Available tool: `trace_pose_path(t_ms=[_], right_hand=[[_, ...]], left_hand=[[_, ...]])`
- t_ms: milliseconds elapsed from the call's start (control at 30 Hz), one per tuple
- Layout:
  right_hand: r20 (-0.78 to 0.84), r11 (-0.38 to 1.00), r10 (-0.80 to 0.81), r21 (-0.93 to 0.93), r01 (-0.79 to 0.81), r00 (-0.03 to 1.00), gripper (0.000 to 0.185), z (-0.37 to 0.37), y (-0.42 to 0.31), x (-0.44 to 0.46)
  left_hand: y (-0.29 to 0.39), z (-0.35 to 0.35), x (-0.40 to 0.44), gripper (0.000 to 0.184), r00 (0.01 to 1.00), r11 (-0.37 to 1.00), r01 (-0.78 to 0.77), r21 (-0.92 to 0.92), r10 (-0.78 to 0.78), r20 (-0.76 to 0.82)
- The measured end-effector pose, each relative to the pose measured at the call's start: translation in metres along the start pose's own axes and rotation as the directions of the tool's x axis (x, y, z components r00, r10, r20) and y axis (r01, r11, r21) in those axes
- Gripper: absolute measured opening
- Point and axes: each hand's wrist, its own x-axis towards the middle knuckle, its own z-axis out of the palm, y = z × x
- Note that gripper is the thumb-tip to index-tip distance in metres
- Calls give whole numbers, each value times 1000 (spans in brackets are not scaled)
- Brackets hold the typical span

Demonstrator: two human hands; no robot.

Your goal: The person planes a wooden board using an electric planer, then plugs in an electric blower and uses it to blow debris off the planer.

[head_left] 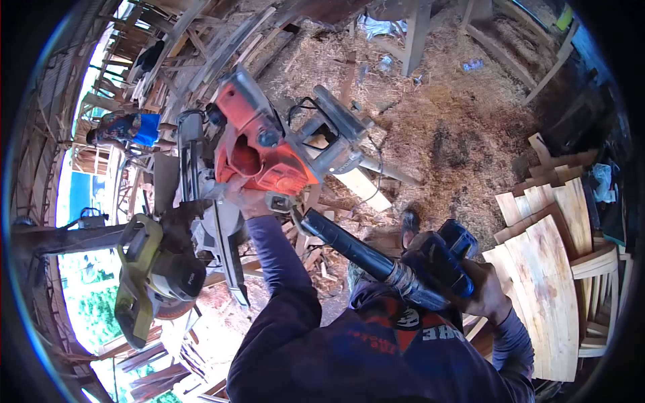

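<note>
In my right hand [480, 289] is a black cordless blower [430, 275] with blue trim, fingers closed around its handle. Its long black nozzle [346, 242] slants up and left across my front, with a wrapped band near the joint. My left hand [245, 200], below a wristwatch [277, 201], is at the lower side of an orange power tool [259, 141]. That hand seems to grip the tool, though its fingers are mostly hidden. Beside the orange tool stands a grey machine [336, 138] with a cord.
A yellow-green saw [168, 275] stands at left near a metal rail [225, 248]. Curved wooden boards [537, 289] are stacked at right. Sawdust [437, 121] and offcuts cover the floor. Another person [131, 127] in blue shorts is in the background; timber [222, 54] leans beyond.
</note>
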Motion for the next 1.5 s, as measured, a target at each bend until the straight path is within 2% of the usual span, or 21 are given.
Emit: trace_pose_path(t_ms=[33, 67, 167, 233, 267, 333, 500, 600, 667, 800, 900, 933, 967, 1033, 1100, 1167, 1233, 1300, 1367, 1400, 1500], right_hand=[[-4, 1000, 2, -15, -2, 1000, 38, 1, 3, -4], [-3, 1000, -8, -29, 8, 1000, 37, 2, 7, -8], [-15, 998, 7, -58, -8, 1000, 35, 14, 8, -20], [-55, 996, 30, -81, -34, 998, 35, 23, 6, -26], [-69, 990, 73, -112, -81, 995, 35, 25, 4, -34], [-129, 980, 163, -97, -176, 978, 36, 25, 4, -51], [-234, 971, 236, 29, -236, 943, 37, 18, 25, -75], [-284, 928, 369, 67, -366, 885, 36, 2, 33, -66], [-309, 926, 375, 89, -367, 874, 35, -4, 39, -54], [-301, 904, 426, 92, -418, 853, 33, -15, 52, -40], [-331, 912, 409, 129, -389, 850, 32, -16, 58, -28], [-340, 906, 421, 111, -408, 841, 30, -16, 58, -23], [-330, 901, 432, 113, -419, 839, 30, -16, 60, -21], [-198, 840, 539, 58, -540, 819, 28, -19, 63, -18], [-205, 842, 537, 87, -532, 818, 28, -14, 66, -10], [-220, 855, 518, 128, -503, 826, 28, -9, 69, -3], [-165, 848, 530, 111, -518, 832, 28, -10, 67, 0], [-115, 835, 550, 80, -544, 828, 28, -13, 60, -3], [-113, 892, 453, 65, -448, 885, 30, -18, 46, -14], [-90, 892, 451, 28, -451, 888, 32, -22, 39, -25], [-88, 873, 474, -83, -481, 876, 33, -32, 14, -57]], left_hand=[[9, 18, 0, 54, 981, 941, 193, -278, -180, 73], [6, 16, 8, 54, 980, 937, 196, -290, -182, 77], [0, 14, 41, 58, 937, 983, 181, -24, -165, 308], [0, 51, 61, 53, 987, 990, -109, 89, 98, 125], [3, 70, 69, 53, 988, 992, -99, 73, 90, 124], [8, 93, 88, 46, 965, 933, -262, 248, 247, 89], [-57, 117, 191, 32, 937, 924, -349, 158, 344, 55], [-94, 148, 223, 30, 935, 899, -356, 254, 339, 107], [-122, 167, 237, 30, 950, 941, -312, 134, 307, 56], [-184, 190, 253, 28, 980, 970, -200, 135, 198, 28], [-216, 206, 254, 29, 984, 949, -158, 271, 129, 121], [-225, 217, 245, 29, 980, 967, -176, 182, 154, 126], [-234, 227, 236, 29, 976, 977, -191, 92, 179, 128], [-248, 237, 220, 26, 988, 984, -144, 104, 137, 72], [-235, 259, 185, 23, 991, 996, -45, -78, 55, 126], [-225, 270, 154, 24, 974, 990, 40, -138, -8, 228], [-192, 278, 110, 25, 932, 971, 230, -71, -199, 302], [-204, 271, 83, 23, 909, 957, 276, -90, -229, 347], [-193, 260, 39, 15, 835, 901, 427, -73, -361, 416], [-180, 251, 15, 15, 842, 897, 433, -86, -368, 395], [-140, 217, -47, 27, 741, 846, 521, 114, -515, 430]])
